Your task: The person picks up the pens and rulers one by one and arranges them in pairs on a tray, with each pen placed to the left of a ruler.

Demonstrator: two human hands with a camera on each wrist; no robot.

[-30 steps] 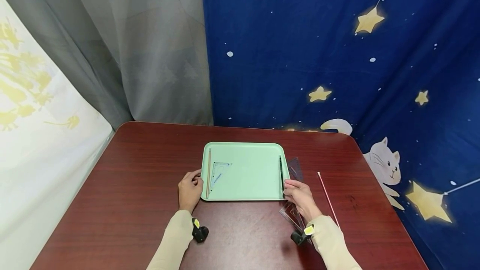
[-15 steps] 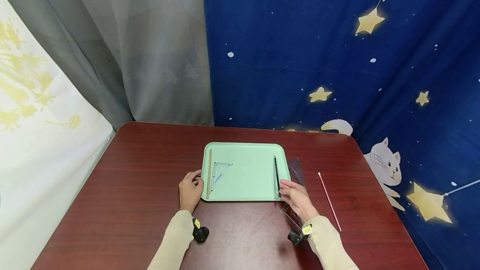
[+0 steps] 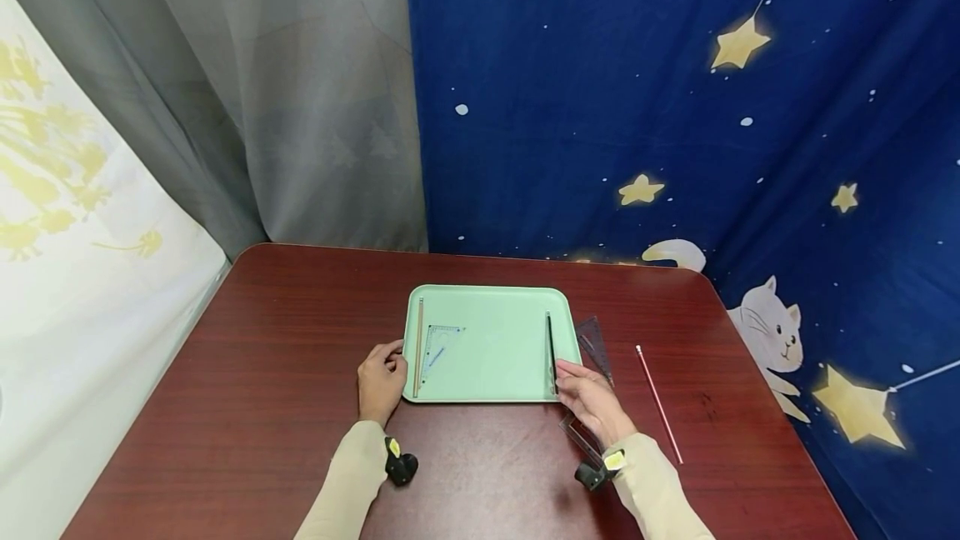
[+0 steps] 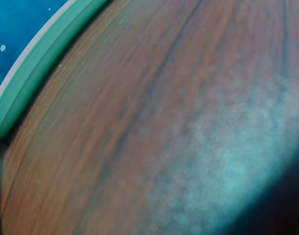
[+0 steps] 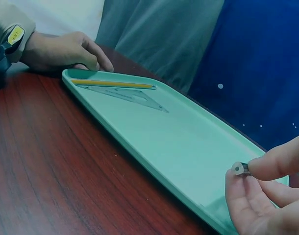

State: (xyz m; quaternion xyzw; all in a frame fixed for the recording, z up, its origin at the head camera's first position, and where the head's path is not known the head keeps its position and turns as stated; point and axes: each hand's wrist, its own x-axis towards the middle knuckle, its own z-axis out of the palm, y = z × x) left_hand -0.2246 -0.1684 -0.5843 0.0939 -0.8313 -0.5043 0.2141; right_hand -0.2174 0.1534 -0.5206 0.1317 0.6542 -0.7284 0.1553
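While your left hand (image 3: 380,379) rests on the worktop (image 3: 225,407) with curled fingers (image 5: 93,51) touching the tray's (image 3: 487,298) left rim, gripping nothing, a yellow pencil (image 3: 417,347) and a clear set square (image 3: 438,344) lie just inside that edge. Further right, a black pencil (image 3: 551,348) lies in the tray near its right rim, long axis running away from you. Your right hand (image 3: 592,400) is by far the nearer one: its thumb and fingers pinch the pencil's near end (image 5: 239,168), so the shaft points straight ahead of them. Beyond the rim sit another set square (image 3: 594,342) and a red pencil (image 3: 658,402).
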